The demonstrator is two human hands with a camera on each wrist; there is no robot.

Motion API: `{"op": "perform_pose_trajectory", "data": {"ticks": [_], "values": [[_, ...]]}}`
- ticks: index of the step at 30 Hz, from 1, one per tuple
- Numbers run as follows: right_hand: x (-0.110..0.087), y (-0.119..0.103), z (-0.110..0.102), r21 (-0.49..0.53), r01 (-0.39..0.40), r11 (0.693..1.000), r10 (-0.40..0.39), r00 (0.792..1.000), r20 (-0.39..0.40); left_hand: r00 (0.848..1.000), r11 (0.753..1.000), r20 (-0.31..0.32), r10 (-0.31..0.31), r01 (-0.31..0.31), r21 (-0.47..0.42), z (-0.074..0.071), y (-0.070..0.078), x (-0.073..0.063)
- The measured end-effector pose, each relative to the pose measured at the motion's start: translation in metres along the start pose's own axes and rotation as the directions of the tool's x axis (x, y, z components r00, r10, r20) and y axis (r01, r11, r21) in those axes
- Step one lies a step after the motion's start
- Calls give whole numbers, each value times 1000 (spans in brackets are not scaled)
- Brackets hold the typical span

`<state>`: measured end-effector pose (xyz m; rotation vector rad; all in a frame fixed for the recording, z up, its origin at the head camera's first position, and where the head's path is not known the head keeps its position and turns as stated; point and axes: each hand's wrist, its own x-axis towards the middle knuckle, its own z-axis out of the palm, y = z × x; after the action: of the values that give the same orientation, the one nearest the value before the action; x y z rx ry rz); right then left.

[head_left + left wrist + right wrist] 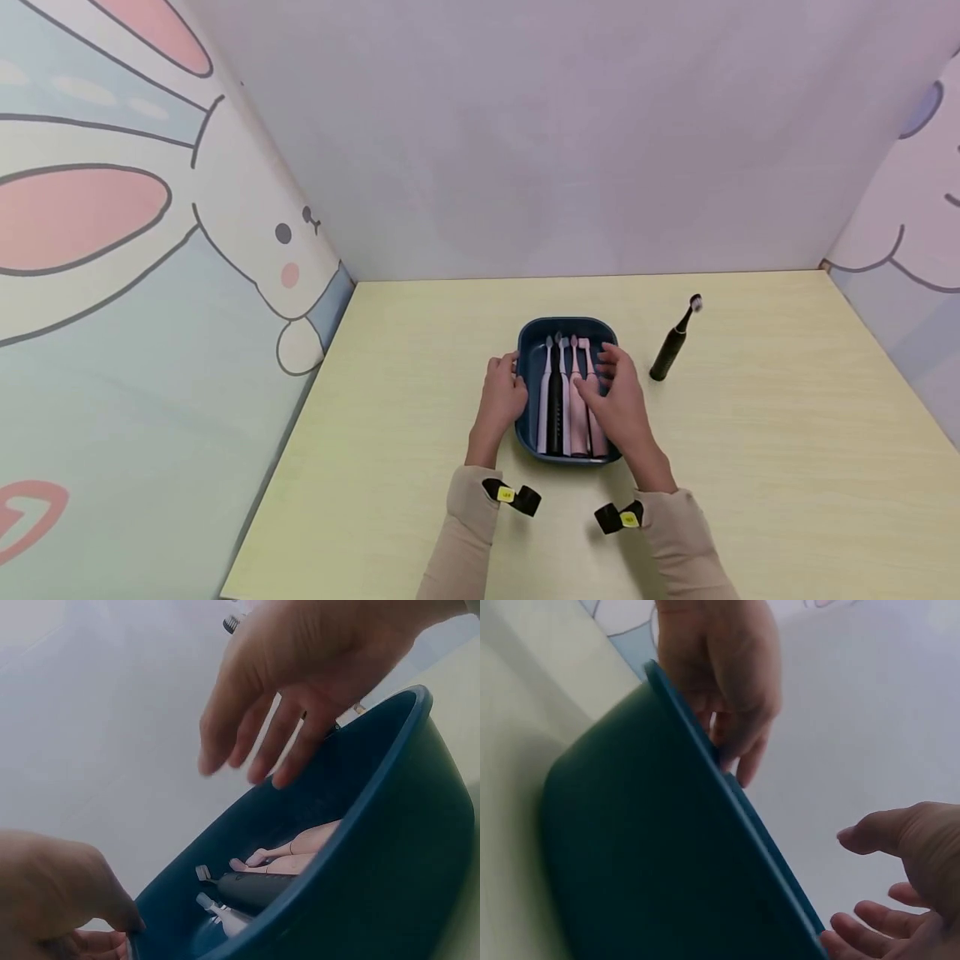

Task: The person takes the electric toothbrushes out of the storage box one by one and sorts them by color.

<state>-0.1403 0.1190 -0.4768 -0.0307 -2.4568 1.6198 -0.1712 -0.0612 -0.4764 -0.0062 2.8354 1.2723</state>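
Head view: one dark blue basin (566,320) rests mid-table (390,400) with five toothbrushes (555,408) inside, two pale, one black and two pink, and a sixth, a black toothbrush (669,352), is apart on the right. The left hand (501,396) pinches the left rim, thumb inside, while the right hand (618,404), fingers apart, is above the right side, partly covering the rim and the pink ones. The basin's wall hides the handle ends in the left wrist view, and all five in the right wrist view.
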Motion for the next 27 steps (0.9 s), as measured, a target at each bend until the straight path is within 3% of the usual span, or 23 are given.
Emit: {"op": "perform_pose_trajectory", "data": {"ticks": [11,27], "values": [[1,0,17,-188,-64,980,105,970,218,1000,1000,0,3,-3,1,-3,-3,1],[11,-3,35,-291,-93,952,185,934,305,1000,1000,-5,7,-7,5,-4,-4,0]]}}
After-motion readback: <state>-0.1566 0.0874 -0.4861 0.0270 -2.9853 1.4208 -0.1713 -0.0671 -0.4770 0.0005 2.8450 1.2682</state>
